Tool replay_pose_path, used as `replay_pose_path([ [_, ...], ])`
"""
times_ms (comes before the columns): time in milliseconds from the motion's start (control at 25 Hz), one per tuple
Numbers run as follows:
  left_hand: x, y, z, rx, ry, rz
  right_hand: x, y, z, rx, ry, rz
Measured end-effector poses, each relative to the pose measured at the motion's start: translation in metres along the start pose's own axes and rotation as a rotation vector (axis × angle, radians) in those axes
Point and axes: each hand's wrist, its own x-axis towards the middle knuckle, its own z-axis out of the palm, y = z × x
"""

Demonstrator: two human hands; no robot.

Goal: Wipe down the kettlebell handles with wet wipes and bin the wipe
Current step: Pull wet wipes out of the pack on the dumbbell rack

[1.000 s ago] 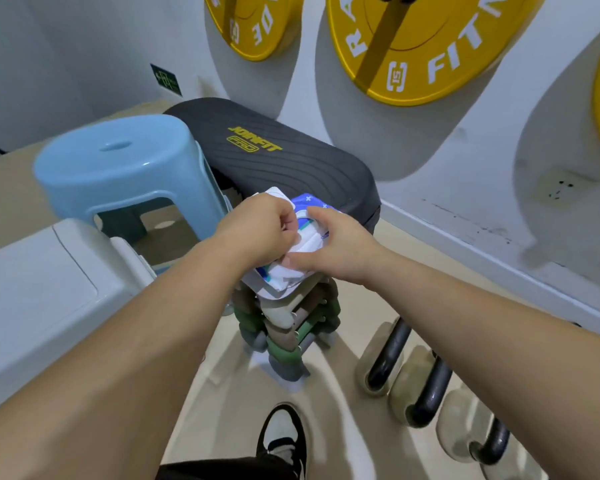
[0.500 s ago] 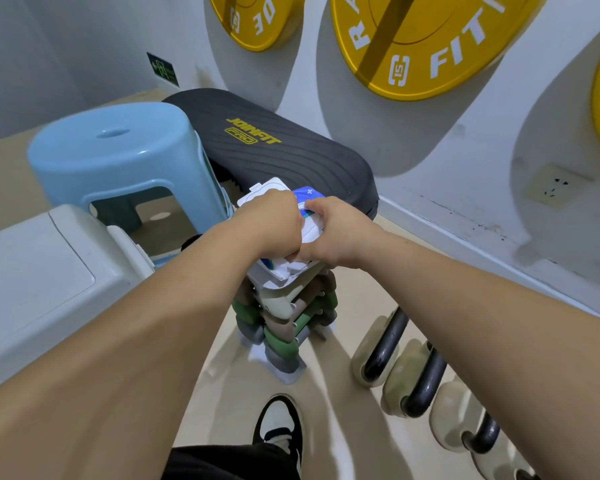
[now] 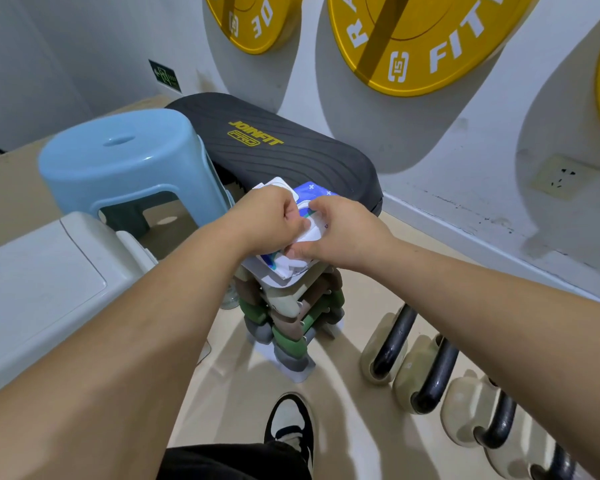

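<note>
The kettlebells [image 3: 440, 372] stand in a row on the floor at the near right, by the wall, pale bodies with black looped handles [image 3: 394, 341] pointing up. They look heavy and rigid; judged from that, there is no need to lift them. The handles are hard, smooth bars, best wiped by wrapping the wipe round the loop and sliding along it, while the weight of the bell keeps it put.

The dumbbell rack [image 3: 291, 323] stands left of the kettlebells, in the middle of the floor, and the wipes pack [image 3: 284, 263] rests on its top. The pack is a soft, light, glossy pouch, white with blue print, likely to crumple and slide if pulled one-handed. It wants one hand pinning it and the other drawing from the opening at the top.

That is how the hands sit. The left hand [image 3: 267, 216] is curled into a loose fist on the pack's left side, fingers closed on its film or flap; which one is hidden. The right hand [image 3: 340, 230] has thumb and fingers pinched narrow on white material at the opening, seemingly a wipe [image 3: 314, 228] or the flap; I cannot tell which. A wipe will be thin, limp and damp, and will tear or drag its neighbour out if yanked, so a slow pull by a corner suits it.

No bin is clearly in view.
</note>
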Motion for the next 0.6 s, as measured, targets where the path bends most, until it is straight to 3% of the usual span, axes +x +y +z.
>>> replay_pose_path([
  [200, 0.001, 0.008, 0.002, 0.094, -0.032, -0.05, 0.0, 0.003, 0.004, 0.048, -0.008, 0.035],
  [600, 0.004, 0.003, 0.013, -0.151, -0.009, -0.175, -0.002, 0.005, 0.006, 0.058, 0.007, 0.008],
])
